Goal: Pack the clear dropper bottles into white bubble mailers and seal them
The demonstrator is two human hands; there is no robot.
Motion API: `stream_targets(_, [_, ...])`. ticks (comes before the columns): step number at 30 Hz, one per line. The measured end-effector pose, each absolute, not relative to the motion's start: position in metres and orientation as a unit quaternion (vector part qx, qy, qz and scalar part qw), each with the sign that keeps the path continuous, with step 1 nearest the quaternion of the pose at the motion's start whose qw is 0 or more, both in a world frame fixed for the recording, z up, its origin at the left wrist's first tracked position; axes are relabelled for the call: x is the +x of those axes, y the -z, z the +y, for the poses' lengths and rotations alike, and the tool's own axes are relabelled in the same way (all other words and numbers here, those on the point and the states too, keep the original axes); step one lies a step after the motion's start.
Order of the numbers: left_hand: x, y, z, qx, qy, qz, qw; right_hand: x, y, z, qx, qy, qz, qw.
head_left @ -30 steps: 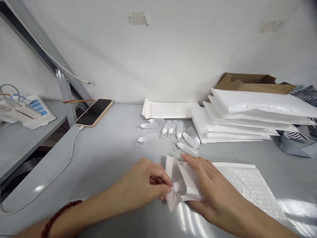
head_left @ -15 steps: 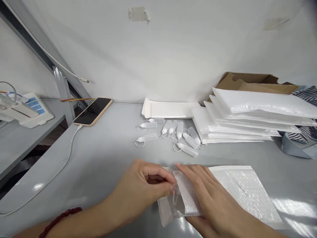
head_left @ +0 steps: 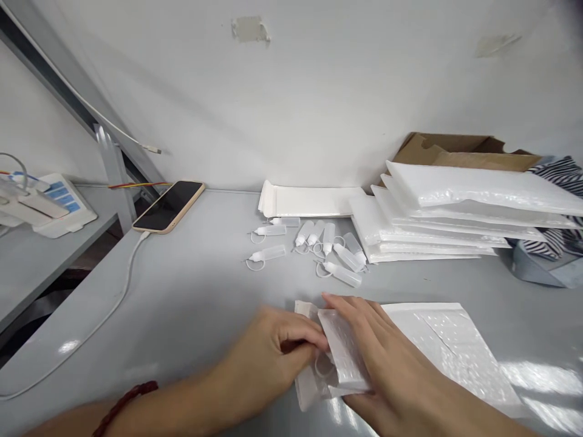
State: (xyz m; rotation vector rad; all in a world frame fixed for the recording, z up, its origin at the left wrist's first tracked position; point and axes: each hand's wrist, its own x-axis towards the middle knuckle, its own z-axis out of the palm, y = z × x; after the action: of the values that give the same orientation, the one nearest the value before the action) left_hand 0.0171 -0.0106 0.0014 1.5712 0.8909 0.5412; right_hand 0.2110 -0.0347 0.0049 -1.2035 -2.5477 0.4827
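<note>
Left hand: thumb and forefinger are closing in a pinch, seemingly gripping a small bottle by its tip, at the mouth of a padded envelope.
Right hand: it is holding the padded envelope with fingers spread over the upper face and thumb tucked beneath.
Envelope: it is lying in front of the person, its mouth facing the table's left edge.
Loose bottles: they are lying scattered toward the table's back edge.
Step in hand: the person is probably tucking the bottle inside.
Next move: it is likely calling for a wide mouth and the ring strap free of the rim.
Hard to see: fingers and envelope are hiding most of the bottle; the right hand is covering the envelope's far end; the table's near edge is falling outside view.
</note>
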Motion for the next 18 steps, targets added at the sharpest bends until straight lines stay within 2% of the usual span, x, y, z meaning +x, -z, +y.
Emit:
stream_targets(6, [0.015,0.009,-0.018,0.806,-0.267,0.362,0.385,0.213,-0.001,-0.037,-0.415,-0.164,-0.884,0.138])
stream_targets(9, [0.013,0.007,-0.019,0.832,-0.226,0.371,0.345,0.213,0.002,-0.038,-0.416,-0.165,-0.885,0.131])
stream_targets(13, [0.015,-0.004,-0.015,0.785,-0.168,0.395,0.448,0.212,0.003,-0.039,-0.411,-0.169,-0.887,0.129])
stream_targets(18, [0.013,-0.013,-0.01,0.616,-0.159,0.355,0.685,0.21,-0.004,-0.04,-0.411,-0.17,-0.886,0.133])
